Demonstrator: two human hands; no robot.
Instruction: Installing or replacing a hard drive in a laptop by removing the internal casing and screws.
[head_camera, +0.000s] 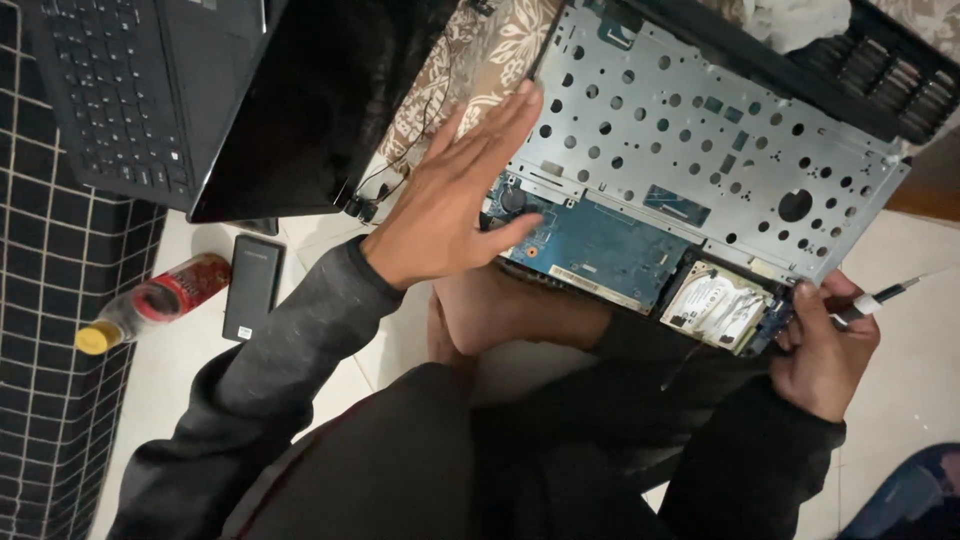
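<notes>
Left hand (455, 205) flat, fingers wide, steadying chassis (700, 130); right hand (820, 345) gripping screwdriver (880, 298). Slip risk: tip gouging board (600, 245) or drive (715, 300).

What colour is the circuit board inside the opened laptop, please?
Blue, seen in the head view: the circuit board lies beside the left hand.

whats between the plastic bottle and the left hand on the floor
In the head view, a flat black rectangular device lies on the tiles between the bottle and the left hand.
</notes>
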